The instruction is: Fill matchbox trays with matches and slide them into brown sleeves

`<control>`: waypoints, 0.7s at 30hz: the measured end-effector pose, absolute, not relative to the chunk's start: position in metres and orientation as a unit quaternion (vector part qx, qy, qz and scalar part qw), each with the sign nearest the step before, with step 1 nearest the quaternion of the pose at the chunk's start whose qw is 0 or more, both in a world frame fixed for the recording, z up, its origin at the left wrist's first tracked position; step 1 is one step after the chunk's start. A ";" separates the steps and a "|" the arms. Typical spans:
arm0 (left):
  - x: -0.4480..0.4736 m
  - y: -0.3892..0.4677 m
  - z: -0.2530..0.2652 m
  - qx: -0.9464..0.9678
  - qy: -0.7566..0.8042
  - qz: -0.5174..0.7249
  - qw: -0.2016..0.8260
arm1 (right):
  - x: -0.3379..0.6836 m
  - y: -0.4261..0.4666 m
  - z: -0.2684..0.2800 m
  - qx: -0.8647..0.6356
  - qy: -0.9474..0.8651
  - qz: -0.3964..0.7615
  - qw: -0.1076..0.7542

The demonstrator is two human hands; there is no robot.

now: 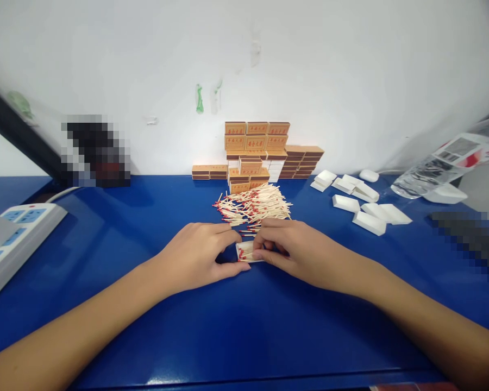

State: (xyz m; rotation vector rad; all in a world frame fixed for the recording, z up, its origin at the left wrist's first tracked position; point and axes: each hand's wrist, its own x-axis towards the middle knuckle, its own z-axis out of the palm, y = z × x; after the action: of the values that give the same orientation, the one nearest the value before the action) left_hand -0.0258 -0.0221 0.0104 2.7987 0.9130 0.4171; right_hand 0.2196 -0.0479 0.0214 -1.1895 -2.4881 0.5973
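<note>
A small white matchbox tray [251,260] lies on the blue table, with red-tipped matches [243,253] inside it. My left hand [199,252] grips the tray's left end between thumb and fingers. Over the tray's right part, my right hand [295,247] is closed in a pinch on matches, its fingertips hiding some of them and that end of the tray. Just beyond both hands spreads a loose pile of matches [264,203], their red heads mostly toward the left.
Stacked matchboxes [256,142] stand behind the pile against the wall. Several white trays [369,221] lie at the right, near a clear plastic bottle [432,165]. A power strip [32,233] sits at the left edge. Blurred-out dark objects are on both sides.
</note>
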 end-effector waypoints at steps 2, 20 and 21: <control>-0.026 -0.022 0.012 0.939 0.301 0.141 0.089 | 0.218 -0.049 0.022 -0.408 -0.867 0.222 0.180; -0.026 -0.023 0.008 0.958 0.230 0.170 0.016 | 0.214 -0.055 0.025 -0.405 -0.867 0.240 0.161; -0.026 -0.024 0.008 0.957 0.232 0.174 0.014 | 0.215 -0.054 0.025 -0.408 -0.871 0.225 0.157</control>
State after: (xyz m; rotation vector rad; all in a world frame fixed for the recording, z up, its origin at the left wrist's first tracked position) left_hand -0.0262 -0.0241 0.0076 2.9804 0.7242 0.5413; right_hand 0.2148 -0.0541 0.0251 -1.1672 -2.4912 0.6435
